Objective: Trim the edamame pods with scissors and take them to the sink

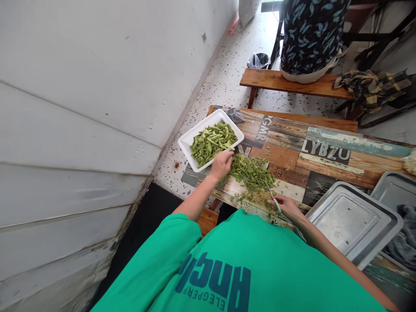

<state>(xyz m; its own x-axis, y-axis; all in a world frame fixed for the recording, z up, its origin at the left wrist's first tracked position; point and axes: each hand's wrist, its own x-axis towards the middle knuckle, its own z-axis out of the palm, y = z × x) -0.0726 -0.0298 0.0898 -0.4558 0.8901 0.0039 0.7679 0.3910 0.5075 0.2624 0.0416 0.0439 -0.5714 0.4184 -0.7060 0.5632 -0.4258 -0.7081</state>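
My left hand [222, 164] is at the near right rim of a white plastic tray [186, 141], its fingers closed. At its fingertips is a light green soybean pod [229, 147]. A heap of green soybean pods [212, 141] fills much of the tray. To the right of that hand lies a loose pile of pods and trimmed green bits [253, 171], spread on the table. My right hand [286, 206] grips scissors [277, 204] with a pale green handle, their blades pointing into the pile.
Metal trays [347, 216] stand at the table's right, with a dark grey cloth [406, 234] beside them. A grey rag [234, 115] lies behind the white tray. Beyond the patterned table [292, 158], a person [312, 39] sits on a wooden bench [266, 78]. A white wall [113, 86] runs along the left.
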